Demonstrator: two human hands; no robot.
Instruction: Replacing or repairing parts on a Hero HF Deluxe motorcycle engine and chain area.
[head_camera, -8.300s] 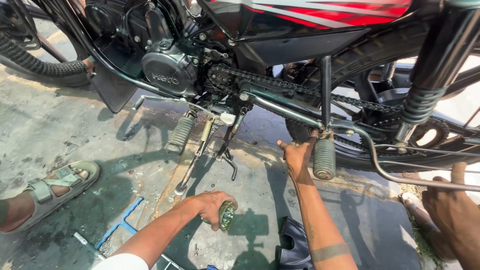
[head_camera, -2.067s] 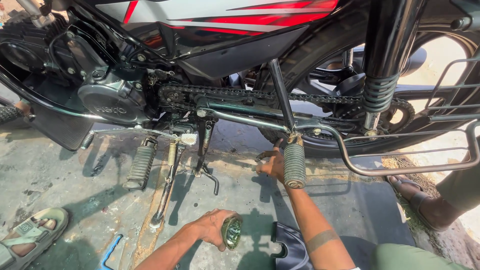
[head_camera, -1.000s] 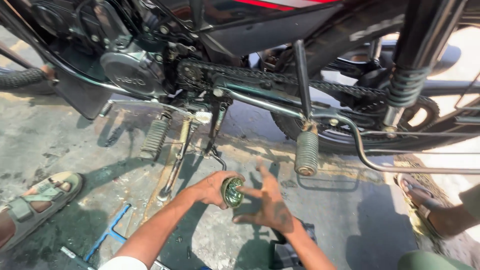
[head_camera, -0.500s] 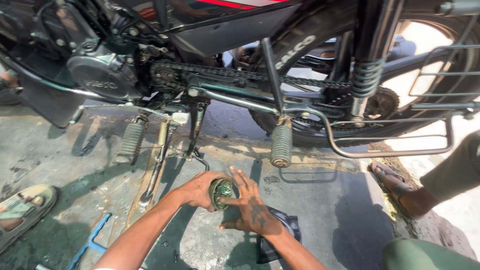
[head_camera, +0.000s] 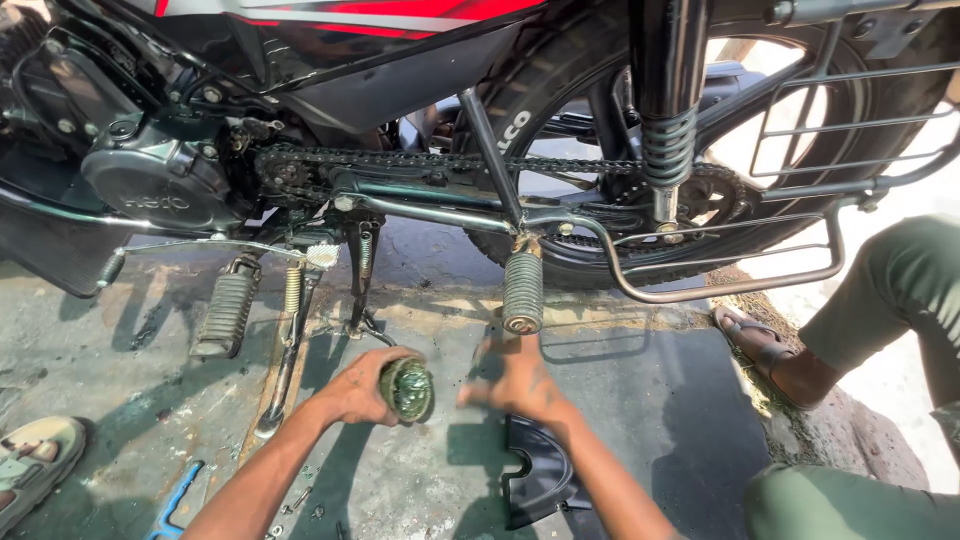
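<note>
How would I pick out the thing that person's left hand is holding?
Start at the motorcycle's rear wheel and drop past the ribbed footpeg to the stained concrete floor. There the left hand grips a small round container. Unlike the flat black cover beside it, it is greenish and greasy.

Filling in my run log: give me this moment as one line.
left hand: grips greasy round tin | right hand: blurred, empty, beside tin | above: rear footpeg, chain

2 hands, 1 jar, 2 footpegs
</note>
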